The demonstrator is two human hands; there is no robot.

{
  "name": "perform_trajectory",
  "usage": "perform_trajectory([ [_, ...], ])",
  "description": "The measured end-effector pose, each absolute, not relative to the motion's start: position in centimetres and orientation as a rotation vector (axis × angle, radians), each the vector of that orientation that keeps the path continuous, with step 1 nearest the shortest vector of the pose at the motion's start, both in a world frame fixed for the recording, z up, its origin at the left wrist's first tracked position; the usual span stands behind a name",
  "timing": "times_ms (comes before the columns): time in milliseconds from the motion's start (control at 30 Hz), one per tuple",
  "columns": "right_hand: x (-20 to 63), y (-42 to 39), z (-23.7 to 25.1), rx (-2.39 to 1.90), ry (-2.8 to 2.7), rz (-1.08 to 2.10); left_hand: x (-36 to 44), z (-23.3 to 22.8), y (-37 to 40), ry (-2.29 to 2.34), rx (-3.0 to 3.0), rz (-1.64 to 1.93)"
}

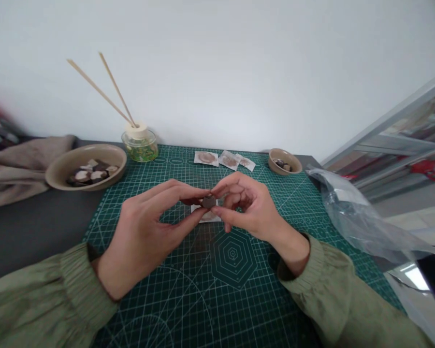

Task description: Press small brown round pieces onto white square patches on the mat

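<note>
My left hand and my right hand meet above the middle of the green cutting mat. Between their fingertips they pinch a small dark brown disc. Right under the disc a small white square patch lies on the mat, partly hidden by my fingers. Both sleeves are olive green.
A large tan bowl with dark and white pieces stands at the left, beside a grey cloth. A reed diffuser jar stands at the back. Three white patches and a small tan bowl lie behind. A clear plastic bag is at the right edge.
</note>
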State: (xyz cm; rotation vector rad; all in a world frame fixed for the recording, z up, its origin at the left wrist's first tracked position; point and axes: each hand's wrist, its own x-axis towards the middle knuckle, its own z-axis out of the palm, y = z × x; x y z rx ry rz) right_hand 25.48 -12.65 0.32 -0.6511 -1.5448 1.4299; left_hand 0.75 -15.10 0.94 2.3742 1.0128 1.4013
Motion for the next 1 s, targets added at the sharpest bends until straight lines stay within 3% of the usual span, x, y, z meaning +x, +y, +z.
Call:
perform_trajectory([
  [1000, 25.77, -12.25, 0.43, -0.725, -1.552, 1.453, 0.95, 0.4, -14.97, 1.043, 2.272, 1.38],
])
